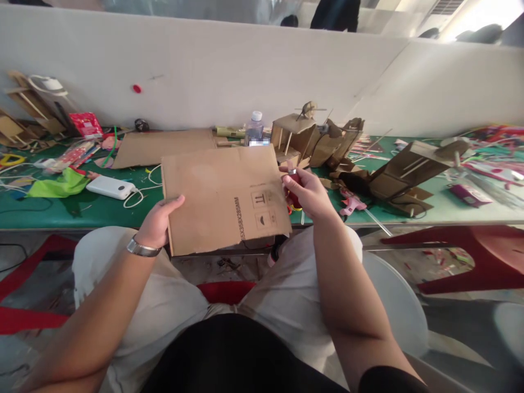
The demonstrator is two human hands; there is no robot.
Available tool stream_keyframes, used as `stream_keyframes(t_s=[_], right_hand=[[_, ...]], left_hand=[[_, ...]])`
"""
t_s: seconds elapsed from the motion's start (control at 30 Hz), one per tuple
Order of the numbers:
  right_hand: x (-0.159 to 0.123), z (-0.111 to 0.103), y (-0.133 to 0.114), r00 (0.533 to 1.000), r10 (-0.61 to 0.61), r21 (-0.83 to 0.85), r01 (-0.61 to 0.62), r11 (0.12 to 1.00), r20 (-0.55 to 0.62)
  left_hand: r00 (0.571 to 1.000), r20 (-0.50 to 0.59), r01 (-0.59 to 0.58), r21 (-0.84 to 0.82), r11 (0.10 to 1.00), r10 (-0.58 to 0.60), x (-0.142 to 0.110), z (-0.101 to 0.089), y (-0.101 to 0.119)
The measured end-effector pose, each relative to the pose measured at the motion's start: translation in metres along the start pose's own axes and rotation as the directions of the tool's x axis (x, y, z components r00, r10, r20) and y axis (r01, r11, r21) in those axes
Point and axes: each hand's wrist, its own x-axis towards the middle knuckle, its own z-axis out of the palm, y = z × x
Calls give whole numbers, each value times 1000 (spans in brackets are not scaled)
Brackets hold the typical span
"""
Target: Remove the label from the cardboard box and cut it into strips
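Note:
A flat piece of brown cardboard (213, 202), printed with black lettering and handling symbols, is held up tilted over the front edge of the table. My left hand (158, 221) grips its left edge, thumb on the near face and the other fingers hidden behind. At the right edge, my right hand (309, 191) is closed around a small dark-red object with a metal cap (292, 172). Its exact kind is unclear. Whether those fingers also touch the cardboard cannot be made out.
Behind lies another cardboard sheet (164, 146) beside a clear bottle (254, 130). Cardboard models (292, 131) stand to the right, near a pink glue gun (352, 203). A white power bank (109, 187) with a cable and a green cloth (57, 184) lie left.

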Motion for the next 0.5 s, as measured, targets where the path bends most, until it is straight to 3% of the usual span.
stream_keyframes(t_s=[0.1,0.17,0.3,0.37,0.43,0.5], right_hand=[[-4,10,-2,999,29,79,-33,996,39],[-5,17,-3,1000,7,154,-3,988,-25],[0,33,2,972,-9,246,68,967,-235],[0,48,9,950,-14,265,102,959,-312],[-3,67,16,943,-24,273,120,954,-333],[-9,88,22,955,-26,308,121,944,-294]], left_hand=[[998,38,57,-4,998,-57,-4,0,3],[997,67,42,-77,996,-37,-7,0,7],[963,205,-121,-263,957,177,-17,6,7],[924,290,-161,-298,941,250,-22,15,-3],[877,420,-135,-253,958,234,-25,25,-18],[878,442,-103,-206,973,187,-26,33,-34]])
